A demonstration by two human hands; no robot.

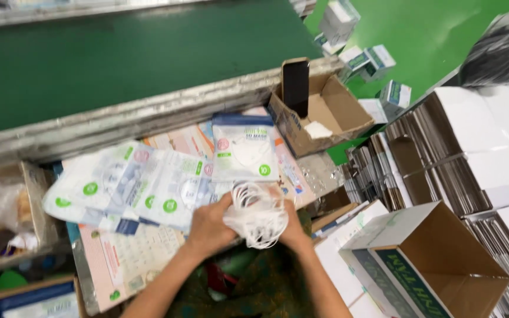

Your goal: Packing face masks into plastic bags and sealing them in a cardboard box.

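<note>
Biggest thing here is the dark green conveyor belt (119,53), smooth and matte, edged by a scuffed silver metal rail (148,118). To the right sit banded stacks of flat white cardboard sleeves (472,147), and below them an open brown corrugated carton (443,265) with a white and green outside. A smaller open brown cardboard box (325,112) stands by the rail with a black flat object upright in it. Glossy clear plastic mask pouches (148,188) with green dots lie fanned over the bench, one upright pouch (244,147) just above the hands. The left hand (207,227) and right hand (293,227) both curl closed around a soft bundle of white face masks (257,215), looped ear straps spilling out between them, held over the bench's near edge.
</note>
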